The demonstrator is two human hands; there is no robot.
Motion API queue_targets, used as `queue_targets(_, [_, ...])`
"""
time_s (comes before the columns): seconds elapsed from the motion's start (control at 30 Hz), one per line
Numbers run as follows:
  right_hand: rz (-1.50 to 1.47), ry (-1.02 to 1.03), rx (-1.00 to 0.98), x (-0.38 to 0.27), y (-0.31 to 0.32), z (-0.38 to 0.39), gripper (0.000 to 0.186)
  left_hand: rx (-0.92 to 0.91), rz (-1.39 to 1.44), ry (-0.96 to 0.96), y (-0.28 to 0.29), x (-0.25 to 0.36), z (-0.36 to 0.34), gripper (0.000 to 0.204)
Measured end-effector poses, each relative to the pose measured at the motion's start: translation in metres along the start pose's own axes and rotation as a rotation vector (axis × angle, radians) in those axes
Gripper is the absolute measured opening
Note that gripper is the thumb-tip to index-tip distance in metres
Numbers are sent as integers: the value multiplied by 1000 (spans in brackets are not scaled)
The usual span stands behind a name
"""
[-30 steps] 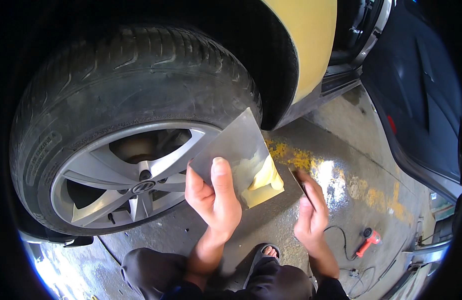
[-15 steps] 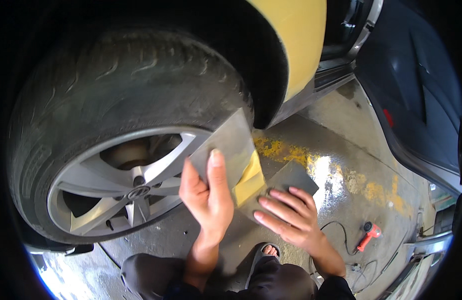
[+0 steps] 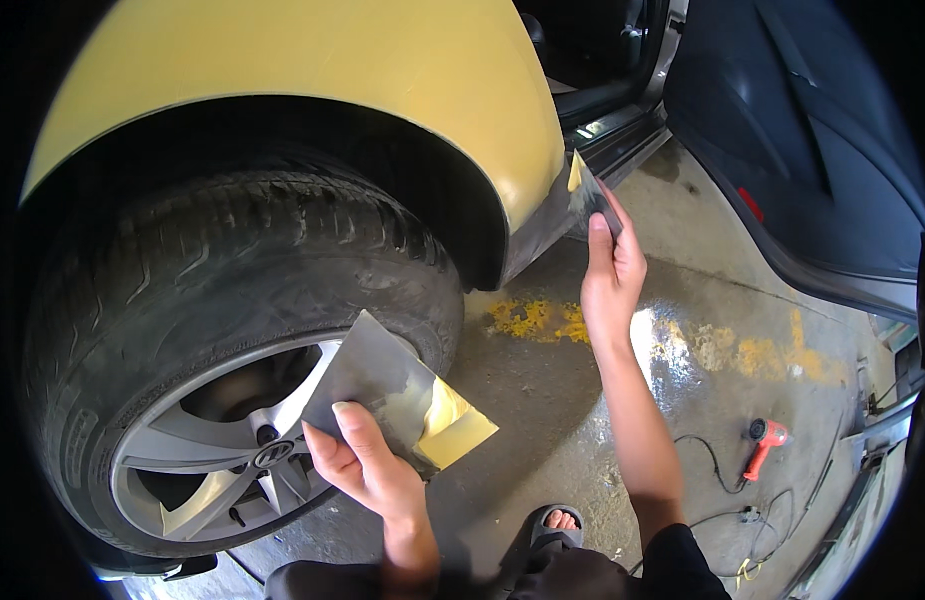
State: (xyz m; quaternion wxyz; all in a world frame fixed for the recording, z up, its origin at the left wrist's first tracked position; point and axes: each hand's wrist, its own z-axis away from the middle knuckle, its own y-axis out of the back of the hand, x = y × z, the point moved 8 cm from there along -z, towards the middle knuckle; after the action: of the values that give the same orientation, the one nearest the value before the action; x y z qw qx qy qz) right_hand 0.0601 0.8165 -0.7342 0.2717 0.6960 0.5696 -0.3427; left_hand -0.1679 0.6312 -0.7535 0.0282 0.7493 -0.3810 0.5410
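Note:
My left hand (image 3: 375, 468) grips a flat grey metal mixing plate (image 3: 362, 365), thumb on top, fingers beneath. A lump of yellow body filler (image 3: 452, 425) lies along the plate's right edge. My right hand (image 3: 614, 270) is raised and reaches forward, its thumb and fingers pinching a thin grey filler spreader (image 3: 589, 197). Yellow filler coats the spreader's tip, which is beside the lower rear corner of the yellow car fender (image 3: 312, 55). Whether the tip touches the bodywork I cannot tell.
Below the fender stands the wheel, a black tyre (image 3: 352, 260) on a silver rim (image 3: 197, 430). To the right an open car door (image 3: 782, 150) juts out. A red heat gun (image 3: 765, 445) with a black cord lies on the concrete floor (image 3: 542, 420), which has worn yellow paint.
My right hand has lifted its spreader off the plate and moved up and forward to the fender. The plate in my left hand has shifted lower and left; more fender shows.

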Motion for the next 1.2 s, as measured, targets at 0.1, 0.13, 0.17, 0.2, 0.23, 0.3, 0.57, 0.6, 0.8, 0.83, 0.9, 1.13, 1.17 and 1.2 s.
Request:
queue_targets(0.1, [100, 119, 21, -5, -5, -9, 26, 3, -19, -5, 1, -1, -2, 23])
queue_targets(0.13, [111, 134, 23, -5, -7, -10, 27, 6, -30, -4, 2, 0, -2, 23])
queue_targets(0.17, [122, 150, 25, -5, -9, -10, 27, 8, -39, -2, 3, -1, -2, 23])
queue_targets(0.2, [134, 166, 29, -5, -10, -11, 27, 3, -37, -3, 3, -1, -3, 23])
queue_targets(0.23, [129, 171, 27, -5, -10, -13, 27, -2, -34, -2, 4, -2, -3, 23])
queue_targets(0.3, [121, 180, 24, -3, -12, -15, 27, 0, -38, 0, 5, -3, -2, 23])
queue_targets(0.57, [133, 194, 69, -2, -19, -12, 26, 38, -47, -1, 9, -3, -4, 22])
queue_targets(0.6, [132, 196, 81, -2, -19, -12, 27, 37, -44, -2, 9, -1, -5, 22])
queue_targets(0.8, [127, 189, 100, -2, -30, -6, 27, 17, -12, 30, 9, -8, -6, 23])
queue_targets(0.83, [134, 203, 113, -3, -31, -5, 27, 4, -8, 32, 8, -9, -5, 23])
queue_targets(0.9, [148, 232, 141, -3, -33, -2, 27, 0, -10, 37, 5, -8, -3, 23])
queue_targets(1.13, [125, 191, 221, -8, -46, 19, 29, 15, -34, 23, 10, 0, -5, 26])
queue_targets(1.17, [124, 146, 224, -6, -48, 22, 30, 5, -39, 28, 11, 0, -6, 26])
queue_targets(1.2, [120, 142, 239, -7, -50, 26, 31, 27, -28, 32, 12, 0, -6, 27])
